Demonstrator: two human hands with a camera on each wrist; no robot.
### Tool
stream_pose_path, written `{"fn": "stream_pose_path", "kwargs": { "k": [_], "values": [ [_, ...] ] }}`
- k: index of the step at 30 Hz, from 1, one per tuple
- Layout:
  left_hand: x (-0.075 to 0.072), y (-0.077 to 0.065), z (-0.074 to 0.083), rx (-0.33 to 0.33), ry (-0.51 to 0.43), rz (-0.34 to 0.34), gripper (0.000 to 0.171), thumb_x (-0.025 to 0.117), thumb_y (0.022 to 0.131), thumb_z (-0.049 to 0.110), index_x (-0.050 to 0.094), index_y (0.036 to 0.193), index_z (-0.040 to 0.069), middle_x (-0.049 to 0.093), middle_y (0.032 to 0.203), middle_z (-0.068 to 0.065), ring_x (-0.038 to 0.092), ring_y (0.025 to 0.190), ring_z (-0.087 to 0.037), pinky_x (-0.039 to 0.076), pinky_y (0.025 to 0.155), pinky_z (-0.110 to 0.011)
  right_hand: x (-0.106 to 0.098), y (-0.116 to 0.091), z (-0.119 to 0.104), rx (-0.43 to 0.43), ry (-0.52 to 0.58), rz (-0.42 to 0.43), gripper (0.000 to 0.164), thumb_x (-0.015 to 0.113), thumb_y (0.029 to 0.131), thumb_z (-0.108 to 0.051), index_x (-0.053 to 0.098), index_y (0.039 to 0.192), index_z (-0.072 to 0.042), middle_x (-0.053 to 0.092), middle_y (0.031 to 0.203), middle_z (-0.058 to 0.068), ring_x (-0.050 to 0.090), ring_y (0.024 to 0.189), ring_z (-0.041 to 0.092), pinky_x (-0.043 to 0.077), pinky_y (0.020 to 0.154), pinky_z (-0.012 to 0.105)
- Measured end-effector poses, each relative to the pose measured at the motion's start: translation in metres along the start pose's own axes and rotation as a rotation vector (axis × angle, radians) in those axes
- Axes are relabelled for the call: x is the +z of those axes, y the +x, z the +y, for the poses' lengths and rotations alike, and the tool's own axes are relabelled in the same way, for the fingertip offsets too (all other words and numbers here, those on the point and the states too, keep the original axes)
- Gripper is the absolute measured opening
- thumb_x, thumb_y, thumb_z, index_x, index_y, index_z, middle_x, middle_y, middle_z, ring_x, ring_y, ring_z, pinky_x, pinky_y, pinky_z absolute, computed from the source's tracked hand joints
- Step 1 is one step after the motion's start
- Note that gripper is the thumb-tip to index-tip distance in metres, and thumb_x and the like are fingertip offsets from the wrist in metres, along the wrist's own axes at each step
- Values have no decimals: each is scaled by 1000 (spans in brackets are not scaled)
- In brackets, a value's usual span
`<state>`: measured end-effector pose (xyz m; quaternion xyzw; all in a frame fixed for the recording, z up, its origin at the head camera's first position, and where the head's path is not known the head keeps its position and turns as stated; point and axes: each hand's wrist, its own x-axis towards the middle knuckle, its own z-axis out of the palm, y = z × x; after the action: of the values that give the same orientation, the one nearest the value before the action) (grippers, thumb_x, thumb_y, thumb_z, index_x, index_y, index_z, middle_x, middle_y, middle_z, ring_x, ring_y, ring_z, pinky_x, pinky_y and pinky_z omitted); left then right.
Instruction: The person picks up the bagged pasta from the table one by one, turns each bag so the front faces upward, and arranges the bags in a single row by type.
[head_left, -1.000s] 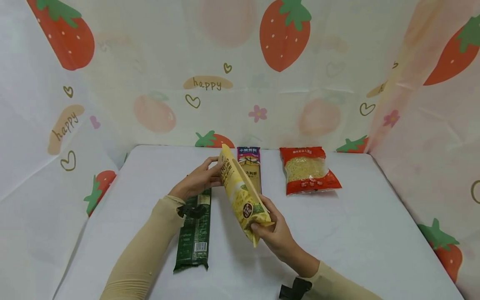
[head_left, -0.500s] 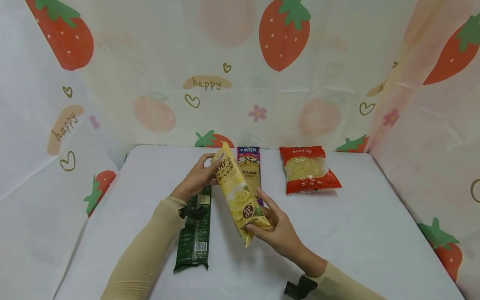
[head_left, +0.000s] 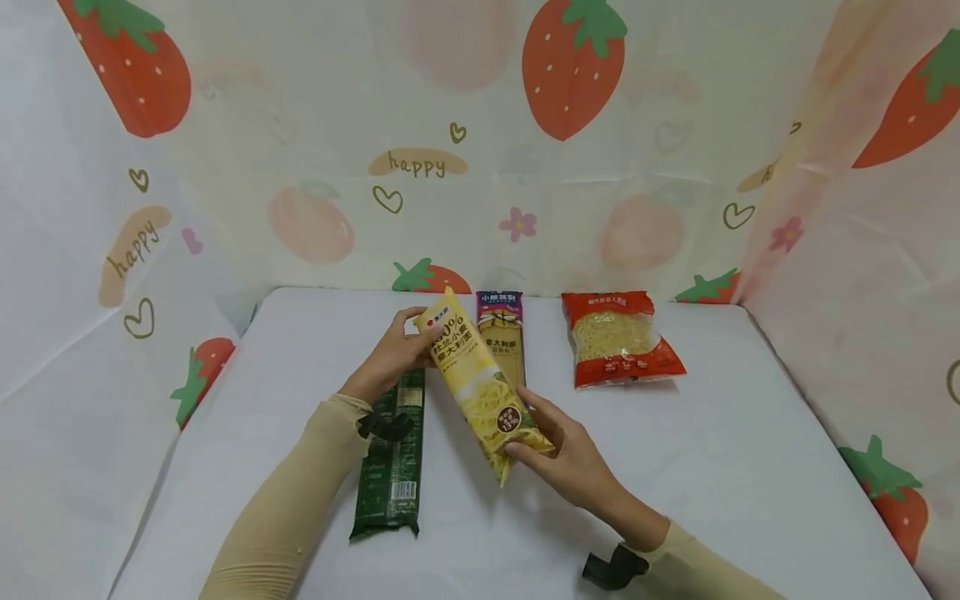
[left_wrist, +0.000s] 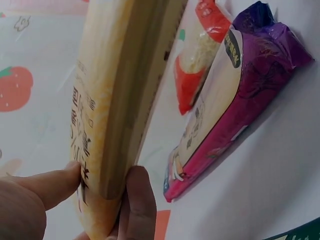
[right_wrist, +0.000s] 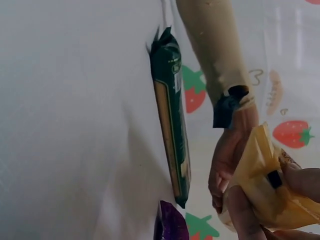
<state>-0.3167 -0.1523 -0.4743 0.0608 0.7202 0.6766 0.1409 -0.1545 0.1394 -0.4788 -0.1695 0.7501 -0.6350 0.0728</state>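
By the left grip [head_left: 393,358], the far end of a yellow packet [head_left: 468,367] is pinched between thumb and fingers. By the right grip [head_left: 570,458], the near end is pinched too. So the packet is held up over the bench [head_left: 712,483], in between the two grips, with its long way slanted from far left to near right. Its front is turned up, and dark writing, yellow noodles and a dark round spot are printed on it. Behind it, a purple packet [head_left: 502,348] is partly hidden. To its left, a green packet [head_left: 388,487] is partly covered. Off to the right, a red bag [head_left: 617,337] is laid.
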Motion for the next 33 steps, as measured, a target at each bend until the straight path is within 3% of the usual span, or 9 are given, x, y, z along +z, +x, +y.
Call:
{"fn": "stream_pose_path", "kwargs": {
  "k": [4, 7, 15, 20, 26, 33],
  "values": [
    [3, -3, 3, -15, 26, 17, 84, 67, 109, 28, 11, 171, 15, 61, 141, -33, 75, 101, -25, 51, 109, -59, 0, 3, 3, 9, -21, -26, 80, 80, 99, -12, 38, 166, -5, 56, 151, 24, 65, 131, 40, 61, 93, 28],
    [6, -6, 6, -13, 25, 23, 86, 70, 108, 25, 12, 171, 17, 58, 144, -33, 71, 108, -31, 47, 112, -63, 2, 6, 5, 23, -29, -45, 81, 82, 98, -15, 39, 166, -5, 60, 145, 25, 68, 127, 39, 61, 91, 28],
    [7, -8, 6, 39, 44, -3, 87, 70, 107, 23, 12, 172, 25, 44, 154, -30, 65, 123, -45, 59, 100, -53, 10, 13, 11, 31, -11, -89, 90, 86, 94, -13, 35, 169, -10, 64, 144, 23, 67, 128, 36, 63, 89, 31],
    [7, -6, 8, 55, 54, -4, 88, 71, 107, 24, 12, 172, 29, 38, 162, -24, 63, 129, -43, 58, 102, -53, 19, 21, 11, 5, 4, -74, 95, 86, 94, -12, 30, 170, -12, 61, 143, 21, 68, 125, 35, 63, 90, 32],
    [6, -6, 14, 109, 88, -29, 83, 70, 107, 23, 19, 172, 23, 29, 171, -21, 51, 144, -43, 47, 114, -58, 31, 35, 10, -1, 7, -36, 96, 86, 94, -11, 28, 171, -14, 60, 144, 19, 67, 128, 35, 63, 91, 32],
    [1, -4, 17, 104, 142, -41, 80, 70, 108, 26, 24, 173, 24, 23, 176, -17, 46, 149, -44, 43, 116, -62, 36, 48, 8, 15, -6, -67, 92, 83, 98, -13, 27, 170, -6, 62, 144, 22, 68, 126, 33, 59, 89, 25]
  ]
}}
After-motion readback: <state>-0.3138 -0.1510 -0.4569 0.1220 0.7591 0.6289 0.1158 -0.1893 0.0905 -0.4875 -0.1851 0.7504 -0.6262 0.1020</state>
